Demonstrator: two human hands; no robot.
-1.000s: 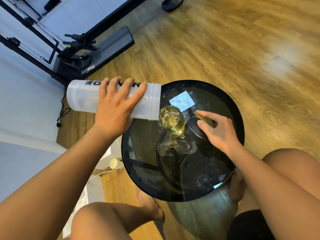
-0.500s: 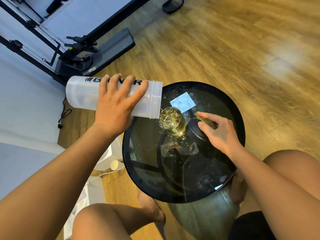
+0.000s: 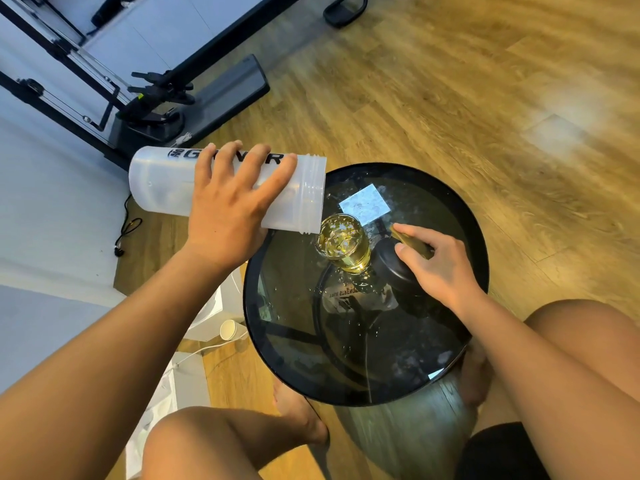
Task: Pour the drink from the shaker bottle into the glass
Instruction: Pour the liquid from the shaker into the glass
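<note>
My left hand [image 3: 228, 209] grips a frosted white shaker bottle [image 3: 156, 181] with black lettering. The bottle lies tipped on its side, its open threaded mouth right over the rim of a small glass [image 3: 343, 242]. The glass stands on the round black glass table [image 3: 398, 341] and holds bubbly yellow drink. My right hand [image 3: 440, 268] rests just right of the glass on the shaker's black lid [image 3: 391, 265], fingers curled around the lid's gold-coloured tab. No liquid can be made out inside the bottle.
A black exercise machine [image 3: 166, 98] stands on the wooden floor at the back left, with a cable [image 3: 128, 230] trailing by the wall. A white paper cup [image 3: 228, 329] lies on the floor left of the table. My bare knees and feet flank the table's near side.
The bottle has stayed tipped over the glass with almost no shift. My right hand has kept its place on the lid.
</note>
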